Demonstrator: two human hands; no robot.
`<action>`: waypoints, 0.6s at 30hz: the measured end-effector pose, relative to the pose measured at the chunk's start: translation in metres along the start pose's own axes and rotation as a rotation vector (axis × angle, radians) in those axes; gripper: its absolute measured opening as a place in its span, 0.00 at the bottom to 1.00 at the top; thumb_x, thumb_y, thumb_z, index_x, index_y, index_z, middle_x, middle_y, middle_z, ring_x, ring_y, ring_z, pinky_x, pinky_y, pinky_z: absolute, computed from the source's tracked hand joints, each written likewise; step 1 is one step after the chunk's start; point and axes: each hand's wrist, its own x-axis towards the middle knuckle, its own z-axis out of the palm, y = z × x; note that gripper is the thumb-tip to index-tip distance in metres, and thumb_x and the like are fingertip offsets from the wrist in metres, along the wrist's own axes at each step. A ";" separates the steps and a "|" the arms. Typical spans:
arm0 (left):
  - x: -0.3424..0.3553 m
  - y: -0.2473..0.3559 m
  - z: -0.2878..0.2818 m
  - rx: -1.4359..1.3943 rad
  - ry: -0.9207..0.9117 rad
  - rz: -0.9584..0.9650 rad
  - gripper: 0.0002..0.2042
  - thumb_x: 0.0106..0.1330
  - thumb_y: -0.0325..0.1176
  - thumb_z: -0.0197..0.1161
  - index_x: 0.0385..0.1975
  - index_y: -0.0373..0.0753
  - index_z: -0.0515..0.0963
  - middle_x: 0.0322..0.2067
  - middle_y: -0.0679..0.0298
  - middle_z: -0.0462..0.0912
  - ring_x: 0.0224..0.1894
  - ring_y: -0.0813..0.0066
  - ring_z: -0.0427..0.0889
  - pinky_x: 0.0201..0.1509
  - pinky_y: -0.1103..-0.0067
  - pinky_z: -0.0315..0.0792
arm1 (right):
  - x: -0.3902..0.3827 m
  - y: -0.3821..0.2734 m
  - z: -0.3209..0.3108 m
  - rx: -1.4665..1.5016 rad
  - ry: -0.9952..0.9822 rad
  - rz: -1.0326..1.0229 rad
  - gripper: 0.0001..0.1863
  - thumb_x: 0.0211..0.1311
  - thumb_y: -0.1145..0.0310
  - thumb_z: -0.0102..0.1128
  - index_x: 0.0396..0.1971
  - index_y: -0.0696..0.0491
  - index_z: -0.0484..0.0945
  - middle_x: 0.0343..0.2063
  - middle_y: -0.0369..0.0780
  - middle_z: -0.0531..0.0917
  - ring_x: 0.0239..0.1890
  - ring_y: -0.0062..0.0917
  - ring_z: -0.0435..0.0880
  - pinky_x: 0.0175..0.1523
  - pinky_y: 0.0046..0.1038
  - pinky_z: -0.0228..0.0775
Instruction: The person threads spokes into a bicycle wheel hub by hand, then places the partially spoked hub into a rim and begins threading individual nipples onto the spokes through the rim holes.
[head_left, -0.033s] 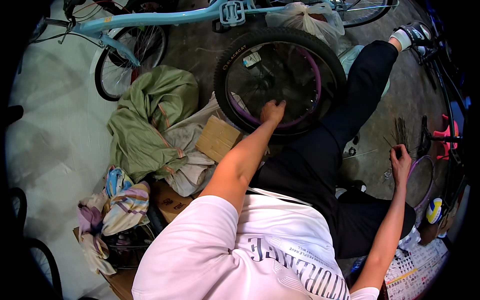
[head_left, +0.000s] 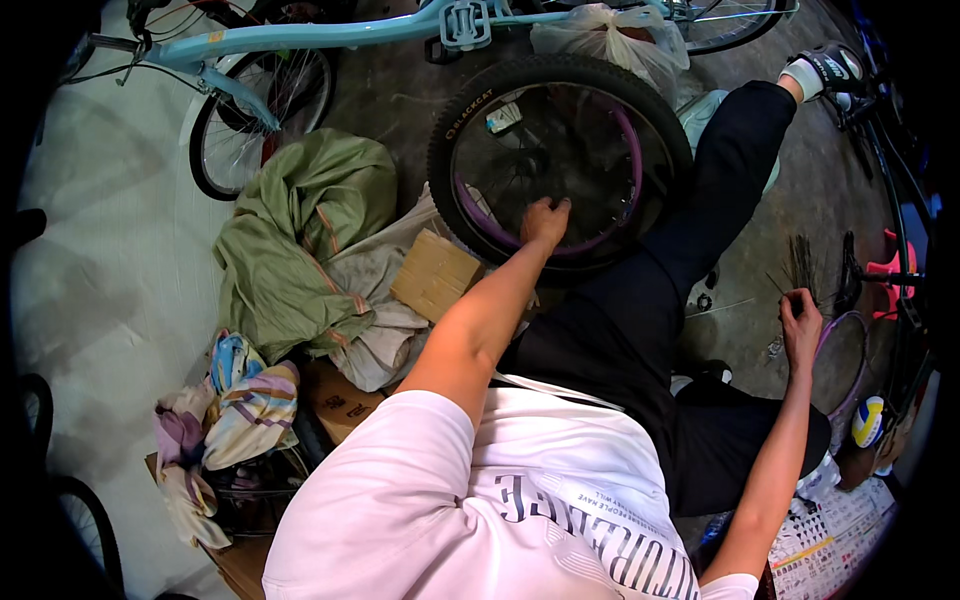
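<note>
A bicycle wheel with a thick black knobbly tyre (head_left: 662, 130) and a purple rim (head_left: 634, 150) lies in front of me, against my outstretched leg. My left hand (head_left: 545, 222) reaches over its near edge into the rim, fingers curled closed. What they hold, if anything, is hidden. Off to the right, my right hand (head_left: 800, 312) is closed in a pinch on a thin dark wire-like spoke (head_left: 775, 284). Right behind its fingertips a bundle of thin dark spokes (head_left: 800, 258) lies on the floor.
A light-blue bicycle (head_left: 330, 36) spans the far side. To the left are a green sack (head_left: 300, 200), a cardboard box (head_left: 436, 276) and crumpled cloths (head_left: 250, 415). At right lie a bare purple rim (head_left: 862, 365), a ball (head_left: 868, 422) and a printed sheet (head_left: 835, 535).
</note>
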 end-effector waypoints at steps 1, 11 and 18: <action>0.004 -0.004 0.002 -0.053 0.015 -0.005 0.25 0.65 0.54 0.61 0.49 0.37 0.84 0.47 0.52 0.87 0.54 0.51 0.83 0.55 0.61 0.76 | 0.001 -0.001 0.000 -0.001 -0.004 -0.001 0.07 0.66 0.70 0.63 0.37 0.58 0.77 0.29 0.44 0.84 0.29 0.29 0.82 0.38 0.31 0.73; 0.000 0.011 -0.008 -0.549 -0.035 -0.115 0.19 0.70 0.42 0.63 0.52 0.34 0.76 0.27 0.60 0.85 0.23 0.76 0.83 0.26 0.76 0.74 | 0.005 0.009 0.002 0.038 0.003 -0.036 0.07 0.65 0.70 0.63 0.37 0.58 0.77 0.28 0.43 0.84 0.29 0.27 0.82 0.39 0.29 0.74; 0.011 0.001 -0.008 -0.730 -0.093 -0.189 0.22 0.78 0.54 0.51 0.44 0.40 0.79 0.26 0.64 0.85 0.21 0.78 0.79 0.24 0.79 0.71 | 0.002 0.006 0.001 0.036 -0.013 -0.016 0.08 0.66 0.70 0.63 0.37 0.59 0.78 0.28 0.43 0.84 0.30 0.27 0.83 0.39 0.30 0.74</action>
